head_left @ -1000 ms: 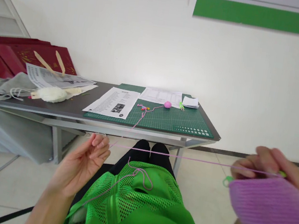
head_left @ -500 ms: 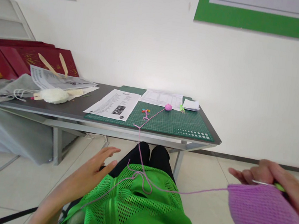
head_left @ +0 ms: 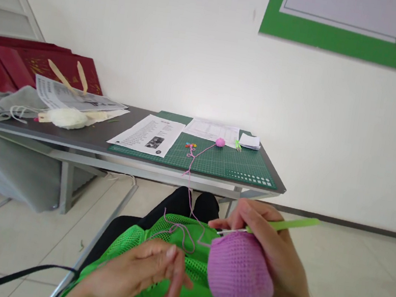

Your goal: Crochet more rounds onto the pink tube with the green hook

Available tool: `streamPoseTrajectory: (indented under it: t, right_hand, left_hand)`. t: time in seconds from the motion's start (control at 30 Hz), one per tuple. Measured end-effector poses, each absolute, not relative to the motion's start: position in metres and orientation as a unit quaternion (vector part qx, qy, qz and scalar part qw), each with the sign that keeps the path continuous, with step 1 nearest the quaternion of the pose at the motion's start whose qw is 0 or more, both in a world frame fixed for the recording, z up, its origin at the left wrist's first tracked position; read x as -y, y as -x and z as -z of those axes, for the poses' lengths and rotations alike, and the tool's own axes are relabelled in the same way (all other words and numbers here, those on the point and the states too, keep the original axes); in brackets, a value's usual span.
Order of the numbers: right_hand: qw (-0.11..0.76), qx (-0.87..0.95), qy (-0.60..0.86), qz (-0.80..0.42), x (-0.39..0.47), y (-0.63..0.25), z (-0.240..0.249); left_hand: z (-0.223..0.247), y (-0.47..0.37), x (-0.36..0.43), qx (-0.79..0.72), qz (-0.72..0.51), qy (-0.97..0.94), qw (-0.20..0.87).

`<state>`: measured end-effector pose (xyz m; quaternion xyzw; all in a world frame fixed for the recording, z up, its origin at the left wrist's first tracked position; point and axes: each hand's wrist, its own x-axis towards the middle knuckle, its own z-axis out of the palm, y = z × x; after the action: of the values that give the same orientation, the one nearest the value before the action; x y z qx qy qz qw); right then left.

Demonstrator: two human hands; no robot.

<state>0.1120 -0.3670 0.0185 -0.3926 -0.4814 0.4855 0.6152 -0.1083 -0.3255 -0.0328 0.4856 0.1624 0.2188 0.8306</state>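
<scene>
My right hand [head_left: 273, 244] grips a crochet hook [head_left: 293, 224] with a light green handle and a metal tip. A purple crocheted cup-shaped piece [head_left: 241, 271] hangs at the hook, below the fingers. Pink-purple yarn [head_left: 203, 236] runs slackly from the piece's left edge over my lap up to the table. My left hand [head_left: 138, 271] is over my lap to the left of the piece, apart from it. Its fingers are loosely bent and spread, and nothing shows held in them. Some loops of yarn lie on the green vest [head_left: 198, 270].
On the dark table [head_left: 88, 134] lie a green cutting mat [head_left: 217, 166], a printed sheet [head_left: 144, 133], a small pink yarn ball [head_left: 220, 142], coloured stitch markers [head_left: 190, 145] and white paper slips [head_left: 250, 141]. White yarn [head_left: 66, 118] and red bags [head_left: 65, 66] are at the left.
My right hand has brought the hook and crocheted piece leftward, in front of my lap. My left hand has moved right and down. The taut yarn has gone slack, and the view has shifted slightly.
</scene>
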Motion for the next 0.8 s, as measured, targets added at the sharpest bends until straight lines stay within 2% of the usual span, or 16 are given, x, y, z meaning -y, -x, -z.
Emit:
streamPoseTrajectory:
  t: [0.13,0.23,0.43,0.5,0.67,0.8]
  right_hand:
    - [0.593,0.502,0.391,-0.494,0.363,-0.081,-0.015]
    - [0.584,0.525,0.392,-0.48,0.364,-0.062,-0.009]
    - [0.582,0.547,0.401,-0.449,0.367,-0.048,-0.002]
    - [0.582,0.559,0.415,-0.42,0.368,-0.049,-0.001]
    - [0.578,0.592,0.465,-0.314,0.374,-0.054,-0.001]
    - [0.585,0.59,0.504,-0.235,0.377,-0.056,0.001]
  left_hand:
    - [0.03,0.096,0.325,-0.176,-0.341,-0.32,0.866]
    - [0.016,0.101,0.32,-0.174,-0.417,-0.255,0.855]
    - [0.009,0.131,0.318,-0.193,-0.542,-0.341,0.744]
    - [0.012,0.136,0.323,-0.21,-0.553,-0.418,0.69]
    - [0.017,0.129,0.336,-0.266,-0.49,-0.587,0.588]
    - [0.012,0.12,0.338,-0.272,-0.493,-0.544,0.621]
